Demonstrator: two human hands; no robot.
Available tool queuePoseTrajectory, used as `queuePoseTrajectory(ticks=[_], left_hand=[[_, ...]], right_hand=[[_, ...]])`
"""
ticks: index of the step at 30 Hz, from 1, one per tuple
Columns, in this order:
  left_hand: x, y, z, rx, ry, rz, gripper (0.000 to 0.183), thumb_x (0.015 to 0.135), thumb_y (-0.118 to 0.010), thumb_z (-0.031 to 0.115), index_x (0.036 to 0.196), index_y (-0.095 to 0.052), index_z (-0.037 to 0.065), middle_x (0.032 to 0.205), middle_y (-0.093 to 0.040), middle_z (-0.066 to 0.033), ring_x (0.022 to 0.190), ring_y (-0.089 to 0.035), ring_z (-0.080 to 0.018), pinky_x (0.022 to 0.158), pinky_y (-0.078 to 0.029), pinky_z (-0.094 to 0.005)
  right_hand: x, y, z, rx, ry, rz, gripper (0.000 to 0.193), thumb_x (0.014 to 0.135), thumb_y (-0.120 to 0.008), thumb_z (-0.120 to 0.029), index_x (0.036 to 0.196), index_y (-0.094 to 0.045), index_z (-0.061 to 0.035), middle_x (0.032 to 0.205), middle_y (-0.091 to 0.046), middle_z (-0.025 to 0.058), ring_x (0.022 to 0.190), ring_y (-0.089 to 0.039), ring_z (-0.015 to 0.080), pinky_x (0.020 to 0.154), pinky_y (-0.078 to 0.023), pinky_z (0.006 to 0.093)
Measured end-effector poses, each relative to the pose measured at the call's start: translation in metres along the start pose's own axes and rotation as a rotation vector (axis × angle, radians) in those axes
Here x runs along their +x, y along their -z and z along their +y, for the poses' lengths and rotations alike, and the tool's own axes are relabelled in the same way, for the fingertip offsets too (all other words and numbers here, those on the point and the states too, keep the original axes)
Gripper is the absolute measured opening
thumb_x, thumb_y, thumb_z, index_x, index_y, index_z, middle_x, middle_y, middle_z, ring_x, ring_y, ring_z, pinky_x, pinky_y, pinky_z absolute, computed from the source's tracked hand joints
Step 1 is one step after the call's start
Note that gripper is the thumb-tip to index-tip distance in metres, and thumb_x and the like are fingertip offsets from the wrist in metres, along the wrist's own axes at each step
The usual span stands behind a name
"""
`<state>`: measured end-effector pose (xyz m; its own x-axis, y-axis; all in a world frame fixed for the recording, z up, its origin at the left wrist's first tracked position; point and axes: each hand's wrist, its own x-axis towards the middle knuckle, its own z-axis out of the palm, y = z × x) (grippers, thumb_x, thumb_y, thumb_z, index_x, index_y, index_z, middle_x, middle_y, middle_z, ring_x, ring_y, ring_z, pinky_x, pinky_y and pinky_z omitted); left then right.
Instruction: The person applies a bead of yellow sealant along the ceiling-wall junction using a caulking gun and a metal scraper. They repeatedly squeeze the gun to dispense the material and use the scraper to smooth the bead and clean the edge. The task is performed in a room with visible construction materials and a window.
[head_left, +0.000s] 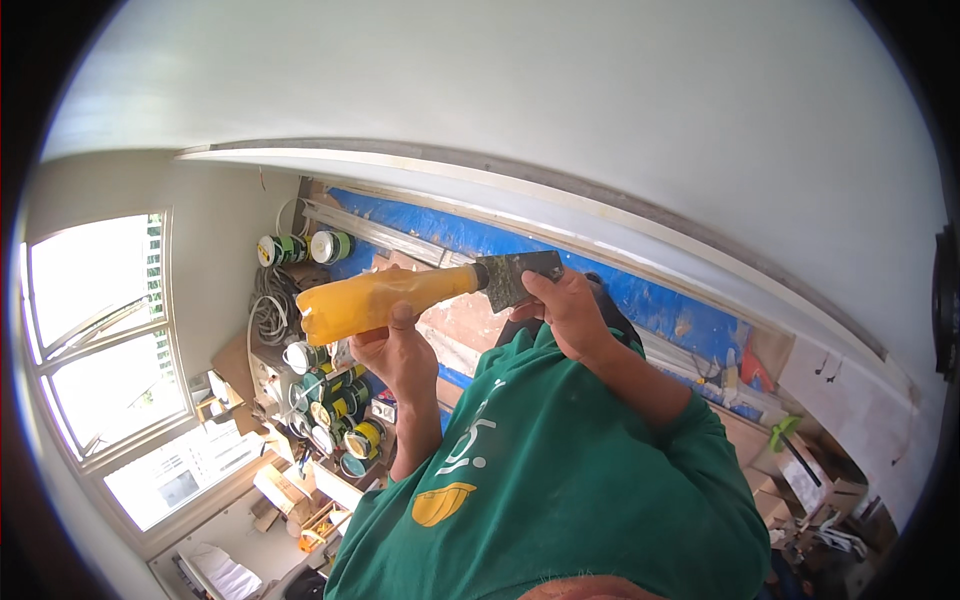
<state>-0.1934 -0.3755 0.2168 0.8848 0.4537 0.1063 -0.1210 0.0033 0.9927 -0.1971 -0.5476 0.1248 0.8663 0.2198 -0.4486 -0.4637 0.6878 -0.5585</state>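
Observation:
A yellow plastic bottle [375, 302] lies tilted sideways in my left hand [398, 352], whose fingers and thumb are wrapped round its body. Its neck points right, ending in a dark cap [482, 275]. Against that end is a dark, speckled flat piece [510, 280], roughly rectangular. My right hand [570, 308] pinches this piece between thumb and fingers at its right end. Whether the cap and the flat piece are joined or only touching, I cannot tell. Both hands are raised in front of my green shirt.
A long pale ledge [430, 162] runs along the white surface ahead. Below lies blue sheeting [480, 236] with pale strips and boards. Several paint buckets [330, 247] and coiled cable [268, 318] stand at the left, near a window [100, 320]. A box [810, 480] is at lower right.

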Motion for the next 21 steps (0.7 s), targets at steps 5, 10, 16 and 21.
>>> queuePoseTrajectory(ticks=[5, 10, 16, 21], left_hand=[[0.0, 0.001, -0.007, -0.025, -0.028, -0.004, 0.035, 0.087, -0.068, 0.009, 0.114, -0.053, -0.006, 0.107, -0.063, -0.0172, 0.095, -0.065, -0.0234, 0.08, -0.059, -0.0354], [0.0, -0.001, -0.011, -0.064, -0.01, -0.008, 0.033, 0.088, -0.066, 0.009, 0.114, -0.053, -0.006, 0.107, -0.063, -0.017, 0.093, -0.066, -0.0236, 0.08, -0.059, -0.0366], [0.001, 0.002, -0.018, -0.177, -0.036, -0.048, 0.03, 0.089, -0.064, 0.007, 0.113, -0.054, -0.006, 0.108, -0.063, -0.0177, 0.093, -0.066, -0.0234, 0.078, -0.06, -0.0373], [0.003, 0.004, -0.022, -0.198, -0.026, -0.059, 0.029, 0.089, -0.063, 0.007, 0.114, -0.054, -0.005, 0.107, -0.063, -0.0188, 0.093, -0.066, -0.0241, 0.077, -0.061, -0.0369]], right_hand=[[0.001, 0.002, -0.001, -0.008, 0.007, -0.015, 0.017, 0.093, -0.059, -0.015, 0.105, -0.062, -0.0035, 0.095, -0.068, 0.0067, 0.078, -0.067, 0.0149, 0.066, -0.057, 0.0293], [0.001, 0.0, -0.007, -0.003, -0.001, -0.037, 0.017, 0.093, -0.059, -0.015, 0.105, -0.062, -0.0034, 0.095, -0.068, 0.0065, 0.079, -0.067, 0.0149, 0.066, -0.058, 0.0294], [0.0, -0.001, -0.009, 0.017, 0.013, -0.039, 0.016, 0.093, -0.059, -0.014, 0.105, -0.062, -0.0031, 0.095, -0.068, 0.0064, 0.078, -0.066, 0.0149, 0.065, -0.058, 0.0297], [0.003, 0.0, -0.009, 0.02, 0.019, -0.057, 0.016, 0.094, -0.058, -0.013, 0.105, -0.062, -0.0032, 0.095, -0.068, 0.0065, 0.078, -0.066, 0.0148, 0.066, -0.058, 0.0296]])
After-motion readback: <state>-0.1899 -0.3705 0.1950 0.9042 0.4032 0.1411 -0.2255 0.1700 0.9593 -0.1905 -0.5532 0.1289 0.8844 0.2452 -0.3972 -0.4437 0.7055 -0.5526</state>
